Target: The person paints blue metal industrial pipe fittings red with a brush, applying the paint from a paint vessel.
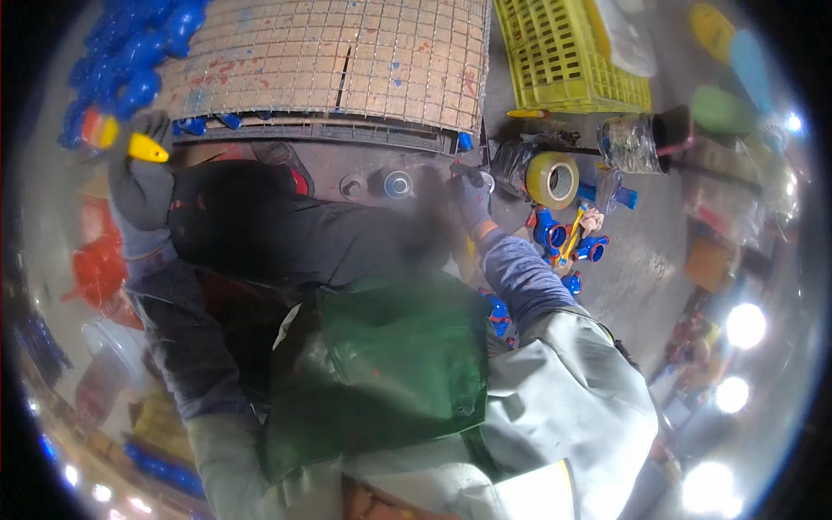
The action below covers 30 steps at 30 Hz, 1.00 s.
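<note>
The person's left hand (139,178), in a dark grey glove, was raised beside the blue plastic pieces (130,61) heaped at the near corner of the wire mesh tray (347,52), and its fingers were curled shut around a small yellow tool (149,149) whose tip stuck out just past the knuckles toward the tray's edge. The right hand (472,198), also gloved, sat low against the dark metal bench (364,178), fingers bent downward onto its top just beside a small white ring-shaped cap (398,184); whether they pinched anything could not be told, since the fingertips were blurred and partly hidden. Beyond those fingers, to the outer side, lay a roll of yellow tape (552,179), a clump of blue pipe fittings (563,238) and a yellow slatted crate (563,61). Judging from this, the work seemed to be handling fittings at the bench edge, and it would go best with the yellow tool held firmly but with the wrist loose, its tip kept clear of the mesh so it would not snag a wire. The right fingers would do well to press flat and steady, close to the cap, so nothing rolled off toward the fittings below the wrist. The green apron (381,364) bulged close under both forearms and hid part of the bench, so a short lean back might have given a clearer sight of the fingertips
</note>
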Available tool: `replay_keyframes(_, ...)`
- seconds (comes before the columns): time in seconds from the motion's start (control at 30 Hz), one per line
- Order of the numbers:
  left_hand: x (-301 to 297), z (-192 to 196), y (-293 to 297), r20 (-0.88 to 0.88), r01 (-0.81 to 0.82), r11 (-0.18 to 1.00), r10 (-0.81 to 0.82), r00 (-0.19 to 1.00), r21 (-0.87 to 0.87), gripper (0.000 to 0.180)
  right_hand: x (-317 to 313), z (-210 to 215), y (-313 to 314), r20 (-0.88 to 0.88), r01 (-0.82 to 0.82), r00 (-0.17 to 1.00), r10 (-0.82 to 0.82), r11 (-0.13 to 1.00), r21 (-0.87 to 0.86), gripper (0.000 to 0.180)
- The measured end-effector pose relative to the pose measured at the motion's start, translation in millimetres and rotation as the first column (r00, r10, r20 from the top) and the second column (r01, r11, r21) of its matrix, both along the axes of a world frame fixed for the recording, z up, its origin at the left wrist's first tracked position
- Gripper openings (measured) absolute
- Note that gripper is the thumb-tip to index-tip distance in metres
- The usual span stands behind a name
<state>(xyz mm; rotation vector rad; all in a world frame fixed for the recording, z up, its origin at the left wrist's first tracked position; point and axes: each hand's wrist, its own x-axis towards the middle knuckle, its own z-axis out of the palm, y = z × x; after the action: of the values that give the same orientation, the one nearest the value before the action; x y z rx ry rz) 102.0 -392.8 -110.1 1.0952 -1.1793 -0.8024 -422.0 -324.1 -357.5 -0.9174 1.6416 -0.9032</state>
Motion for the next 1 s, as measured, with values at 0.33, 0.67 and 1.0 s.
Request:
replay_keyframes(0.33, 16.3, 37.8, 6.0, -0.830, 0.304, 0.946, -0.075, 0.552, 0.117, 0.035, -20.1, -87.1, 39.1, -0.486, -0.129, 0.605, 0.630, 0.681, 0.721, 0.041)
replay_keyframes(0.67, -20.1, 11.7, -9.5, 0.441, -0.197, 0.960, 0.092, 0.893, 0.198, 0.020, -7.7, -36.8, 25.0, -0.455, -0.030, 0.697, 0.554, 0.656, 0.754, 0.047)
replay_keyframes(1.0, -55.4, 54.7, 12.4, 0.121, -0.102, 0.919, 0.060, 0.991, 0.381, 0.025, -23.8, 126.1, 43.9, -0.423, -0.618, 0.526, 0.738, 0.673, 0.406, 0.057)
